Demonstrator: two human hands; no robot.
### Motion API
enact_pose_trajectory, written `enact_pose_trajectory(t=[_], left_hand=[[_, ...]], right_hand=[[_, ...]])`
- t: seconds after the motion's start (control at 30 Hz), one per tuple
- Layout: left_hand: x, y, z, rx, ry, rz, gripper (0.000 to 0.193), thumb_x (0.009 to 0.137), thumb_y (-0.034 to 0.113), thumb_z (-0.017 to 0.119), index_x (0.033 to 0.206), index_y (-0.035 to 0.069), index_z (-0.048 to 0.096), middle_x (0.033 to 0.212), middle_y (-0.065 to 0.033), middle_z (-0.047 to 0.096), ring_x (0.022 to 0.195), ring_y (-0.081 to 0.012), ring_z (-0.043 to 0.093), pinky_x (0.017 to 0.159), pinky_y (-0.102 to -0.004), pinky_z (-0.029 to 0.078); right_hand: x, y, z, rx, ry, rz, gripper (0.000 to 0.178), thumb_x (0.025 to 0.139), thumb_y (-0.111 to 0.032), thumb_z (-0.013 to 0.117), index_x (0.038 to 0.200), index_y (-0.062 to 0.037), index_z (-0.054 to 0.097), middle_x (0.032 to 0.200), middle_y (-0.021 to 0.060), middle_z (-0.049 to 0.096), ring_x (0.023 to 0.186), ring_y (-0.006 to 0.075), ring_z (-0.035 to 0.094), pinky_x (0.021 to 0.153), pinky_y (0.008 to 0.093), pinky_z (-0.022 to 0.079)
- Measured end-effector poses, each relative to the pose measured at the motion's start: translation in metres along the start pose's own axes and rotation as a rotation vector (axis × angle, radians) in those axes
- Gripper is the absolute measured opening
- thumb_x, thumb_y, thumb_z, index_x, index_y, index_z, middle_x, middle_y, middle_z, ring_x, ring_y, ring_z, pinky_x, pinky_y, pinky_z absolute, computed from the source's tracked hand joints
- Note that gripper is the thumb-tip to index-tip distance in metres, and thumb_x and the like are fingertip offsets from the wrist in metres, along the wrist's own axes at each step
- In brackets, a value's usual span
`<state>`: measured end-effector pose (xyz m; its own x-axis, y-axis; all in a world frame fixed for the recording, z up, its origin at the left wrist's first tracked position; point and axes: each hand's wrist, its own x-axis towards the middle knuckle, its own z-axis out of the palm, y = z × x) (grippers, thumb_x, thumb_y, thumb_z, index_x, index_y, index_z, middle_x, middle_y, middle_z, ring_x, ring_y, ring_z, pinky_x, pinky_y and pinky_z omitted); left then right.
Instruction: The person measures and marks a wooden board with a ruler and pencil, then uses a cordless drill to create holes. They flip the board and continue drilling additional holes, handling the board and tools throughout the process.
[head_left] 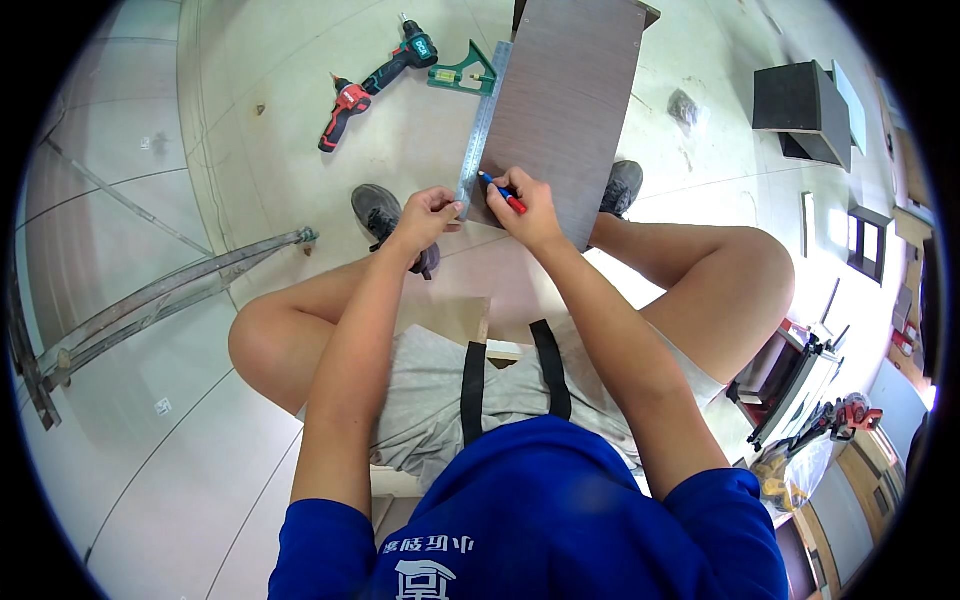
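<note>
A brown wood-grain board [565, 110] lies in front of me, between my shoes. Along its left edge runs the steel rule of a combination square [481, 128], whose green head sits near the far end. With fingers closed at the rule's near end, my left hand [425, 218] holds it at the board's near left corner. My right hand [530, 208] grips a blue and red marker pen [514, 202] in a writing hold. The pen's tip points at the rule's edge; whether it touches the board I cannot tell.
Two power drills, one red [345, 108] and one dark green [402, 58], lie on the floor at the far left. A metal frame [180, 290] stands left. To the right are a dark box [803, 105], a small plastic bag [684, 108] and a tool pile [825, 425].
</note>
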<state>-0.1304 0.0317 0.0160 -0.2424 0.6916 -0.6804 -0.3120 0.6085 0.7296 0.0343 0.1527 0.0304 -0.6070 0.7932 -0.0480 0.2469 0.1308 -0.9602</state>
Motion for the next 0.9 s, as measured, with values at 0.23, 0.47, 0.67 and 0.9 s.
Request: enact_pose_trajectory(t=[0.23,0.47,0.67,0.9], left_hand=[[0.0,-0.006,0.001,0.003,0.027,0.048,0.013,0.094,0.012,0.065,0.099,0.0,0.063,0.089,-0.0024,0.064,0.081,-0.0104,0.061,0.073,-0.0273,0.056],[-0.026,0.017,-0.017,-0.061,0.194,0.187,0.014,0.093,0.013,0.067,0.1,0.001,0.064,0.087,-0.0024,0.065,0.078,-0.0091,0.06,0.073,-0.0255,0.049],[-0.079,0.062,0.038,-0.135,0.175,0.459,0.007,0.094,0.009,0.065,0.097,0.004,0.062,0.089,-0.0011,0.066,0.079,-0.0082,0.059,0.075,-0.0243,0.048],[-0.142,0.032,0.148,0.046,0.131,0.542,0.016,0.09,0.003,0.064,0.105,-0.001,0.064,0.09,-0.0017,0.068,0.086,-0.0123,0.063,0.079,-0.0258,0.051]], right_hand=[[-0.001,0.004,-0.002,0.143,0.152,-0.021,0.015,0.088,-0.014,0.065,0.087,-0.0009,0.056,0.072,0.011,0.065,0.06,0.0161,0.06,0.059,0.0303,0.049],[0.039,-0.066,-0.071,0.591,0.343,0.102,0.024,0.101,-0.019,0.05,0.11,0.0013,0.058,0.085,0.0104,0.069,0.072,0.0131,0.064,0.064,0.0274,0.052],[0.003,-0.1,-0.088,0.024,-0.195,0.123,0.034,0.096,-0.03,0.062,0.113,-0.0005,0.064,0.097,0.0116,0.07,0.081,0.0189,0.065,0.078,0.0334,0.052],[-0.062,-0.133,-0.076,0.12,-0.399,-0.01,0.017,0.095,-0.017,0.059,0.093,-0.0007,0.064,0.078,0.0144,0.068,0.074,0.0271,0.067,0.07,0.038,0.052]])
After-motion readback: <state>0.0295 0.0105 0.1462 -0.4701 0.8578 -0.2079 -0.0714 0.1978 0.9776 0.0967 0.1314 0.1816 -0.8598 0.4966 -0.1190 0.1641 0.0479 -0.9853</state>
